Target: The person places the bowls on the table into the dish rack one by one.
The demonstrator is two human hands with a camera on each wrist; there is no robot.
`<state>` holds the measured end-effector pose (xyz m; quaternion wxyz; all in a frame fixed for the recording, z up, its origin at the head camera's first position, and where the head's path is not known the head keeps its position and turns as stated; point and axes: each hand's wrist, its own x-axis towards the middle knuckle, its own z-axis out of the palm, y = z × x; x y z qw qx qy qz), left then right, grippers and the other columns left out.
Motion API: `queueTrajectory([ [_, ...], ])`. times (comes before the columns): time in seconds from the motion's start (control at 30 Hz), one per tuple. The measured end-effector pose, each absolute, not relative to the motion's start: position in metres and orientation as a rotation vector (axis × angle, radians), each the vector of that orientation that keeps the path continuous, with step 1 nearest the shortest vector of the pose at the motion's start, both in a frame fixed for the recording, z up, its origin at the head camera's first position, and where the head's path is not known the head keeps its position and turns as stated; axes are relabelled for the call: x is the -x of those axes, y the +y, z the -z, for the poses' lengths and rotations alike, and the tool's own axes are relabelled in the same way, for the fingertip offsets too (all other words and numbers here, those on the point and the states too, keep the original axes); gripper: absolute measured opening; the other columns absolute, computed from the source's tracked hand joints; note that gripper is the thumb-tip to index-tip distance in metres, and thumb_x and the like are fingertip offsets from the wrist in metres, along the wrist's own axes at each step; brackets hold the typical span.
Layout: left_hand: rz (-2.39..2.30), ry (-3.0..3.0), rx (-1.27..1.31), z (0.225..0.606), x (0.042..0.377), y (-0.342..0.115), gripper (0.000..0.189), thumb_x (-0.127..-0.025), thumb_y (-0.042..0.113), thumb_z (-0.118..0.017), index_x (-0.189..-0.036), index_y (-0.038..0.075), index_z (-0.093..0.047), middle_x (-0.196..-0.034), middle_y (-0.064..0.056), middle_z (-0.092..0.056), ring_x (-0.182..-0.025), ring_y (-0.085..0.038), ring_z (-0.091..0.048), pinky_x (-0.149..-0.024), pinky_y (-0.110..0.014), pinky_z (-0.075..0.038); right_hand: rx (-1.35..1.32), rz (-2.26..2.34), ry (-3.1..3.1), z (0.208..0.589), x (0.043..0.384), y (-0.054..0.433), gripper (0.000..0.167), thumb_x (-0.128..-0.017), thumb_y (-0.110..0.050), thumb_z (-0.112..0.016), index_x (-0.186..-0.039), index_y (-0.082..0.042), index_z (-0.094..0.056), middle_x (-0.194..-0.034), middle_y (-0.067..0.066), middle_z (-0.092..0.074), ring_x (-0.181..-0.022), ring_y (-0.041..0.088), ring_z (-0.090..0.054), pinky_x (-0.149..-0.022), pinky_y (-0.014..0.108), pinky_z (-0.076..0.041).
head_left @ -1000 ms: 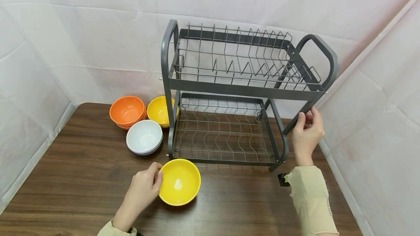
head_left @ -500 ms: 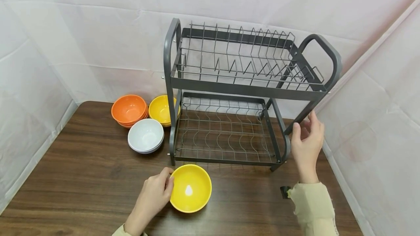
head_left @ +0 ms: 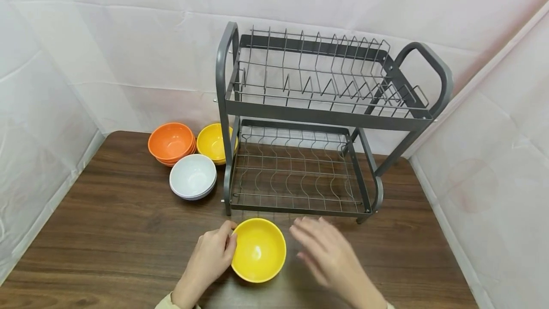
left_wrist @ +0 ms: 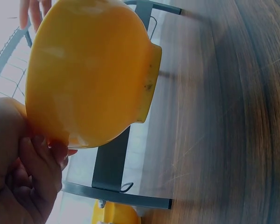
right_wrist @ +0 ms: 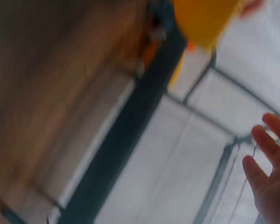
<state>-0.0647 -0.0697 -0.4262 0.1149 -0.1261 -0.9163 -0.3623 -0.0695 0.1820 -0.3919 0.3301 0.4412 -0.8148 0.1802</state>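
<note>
My left hand [head_left: 212,254] pinches the left rim of a yellow bowl [head_left: 259,251], held in front of the rack. The left wrist view shows the bowl [left_wrist: 88,74] from the side, raised above the wooden table, with fingers and thumb at its rim. To the right of the bowl is my right hand [head_left: 328,256], fingers spread and apart from it, slightly blurred. In the right wrist view that hand [right_wrist: 273,177] holds nothing. Behind both hands stands a dark grey two-tier dish rack [head_left: 326,116].
Left of the rack, stacked orange bowls [head_left: 171,142], white bowls [head_left: 193,176] and yellow bowls [head_left: 211,142] stand close together on the wooden table [head_left: 107,232]. White sheeting [head_left: 128,51] hangs behind and at both sides.
My right hand has left the rack's right post and come down and left towards the yellow bowl. My left hand has carried the bowl to the right and slightly nearer.
</note>
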Motion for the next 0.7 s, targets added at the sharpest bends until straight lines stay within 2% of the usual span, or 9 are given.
queueTrajectory([
  [0.13,1.041,-2.693,0.366,0.427,0.066,-0.068,0.010,-0.079,0.001,-0.062,-0.088,0.005,-0.061,-0.054,0.009,-0.043,-0.045,0.000,-0.034,-0.041,-0.015,-0.031,-1.314,-0.375,-2.200,0.410,0.053,0.169,0.036,-0.096,-0.030,-0.040,-0.117,-0.007,-0.058,-0.114,0.006,-0.061,-0.103,0.021,-0.057,-0.106,0.035,-0.027],
  [0.3,1.021,-2.698,0.384,0.427,0.066,-0.066,0.010,-0.079,0.002,-0.063,-0.088,0.005,-0.061,-0.056,0.010,-0.045,-0.046,0.000,-0.036,-0.041,-0.014,-0.033,-1.389,-0.327,-2.266,0.422,0.045,0.160,0.034,-0.098,-0.029,-0.034,-0.120,-0.014,-0.056,-0.109,-0.002,-0.062,-0.103,0.014,-0.056,-0.096,0.038,-0.038],
  [0.4,1.030,-2.700,0.394,0.427,0.066,-0.065,0.009,-0.080,0.002,-0.062,-0.089,0.005,-0.061,-0.057,0.008,-0.048,-0.046,0.000,-0.038,-0.042,-0.014,-0.034,-1.417,-0.300,-2.263,0.425,0.043,0.157,0.035,-0.100,-0.024,-0.029,-0.116,-0.016,-0.058,-0.104,-0.005,-0.063,-0.100,0.013,-0.057,-0.092,0.040,-0.041],
  [0.5,1.046,-2.715,0.404,0.426,0.065,-0.063,0.009,-0.081,0.003,-0.061,-0.089,0.005,-0.061,-0.059,0.007,-0.051,-0.047,0.000,-0.038,-0.042,-0.014,-0.034,-1.436,-0.261,-2.258,0.427,0.043,0.155,0.033,-0.100,-0.023,-0.029,-0.110,-0.018,-0.061,-0.098,-0.008,-0.063,-0.096,0.012,-0.057,-0.091,0.041,-0.042],
  [0.6,1.060,-2.721,0.409,0.426,0.064,-0.062,0.009,-0.081,0.002,-0.061,-0.089,0.005,-0.061,-0.060,0.006,-0.052,-0.047,0.000,-0.037,-0.042,-0.015,-0.034,-1.455,-0.231,-2.263,0.429,0.042,0.155,0.033,-0.097,-0.037,-0.034,-0.104,-0.022,-0.062,-0.093,-0.010,-0.061,-0.093,0.010,-0.055,-0.092,0.040,-0.042],
  [0.7,1.045,-2.715,0.413,0.427,0.064,-0.061,0.009,-0.080,0.002,-0.061,-0.089,0.006,-0.060,-0.060,0.005,-0.053,-0.048,0.000,-0.038,-0.042,-0.015,-0.034,-1.478,-0.214,-2.296,0.430,0.041,0.156,0.042,-0.091,-0.054,-0.035,-0.103,-0.023,-0.061,-0.093,-0.012,-0.060,-0.094,0.008,-0.054,-0.093,0.038,-0.040],
])
